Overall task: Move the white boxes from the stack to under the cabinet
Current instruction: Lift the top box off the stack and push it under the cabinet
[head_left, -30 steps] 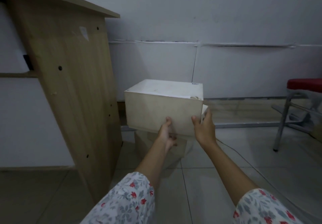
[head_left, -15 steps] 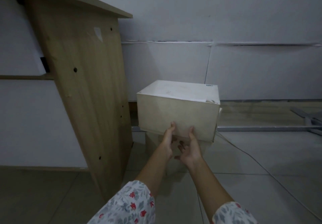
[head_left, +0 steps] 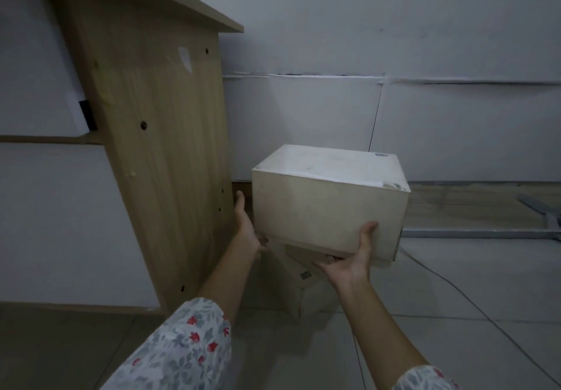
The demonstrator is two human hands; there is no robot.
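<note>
The top white box (head_left: 328, 204) is tilted and raised off the lower white box (head_left: 299, 294), which stands on the floor just right of the wooden cabinet (head_left: 164, 146). My left hand (head_left: 247, 230) holds the top box at its lower left corner, thumb pointing up along the side and fingers tucked beneath. My right hand (head_left: 353, 257) grips the front bottom edge near the right corner, with the thumb on the front face and the fingers under the box. Most of the lower box is hidden behind the top box and my hands.
The cabinet's side panel stands close on the left of the boxes. A thin cable (head_left: 455, 289) runs across the tiled floor on the right. A grey metal frame (head_left: 540, 207) lies at the far right by the white wall.
My hands have spread from the middle of the box's front edge to its left corner and right front edge. The top box has tilted up, and the view has come closer.
</note>
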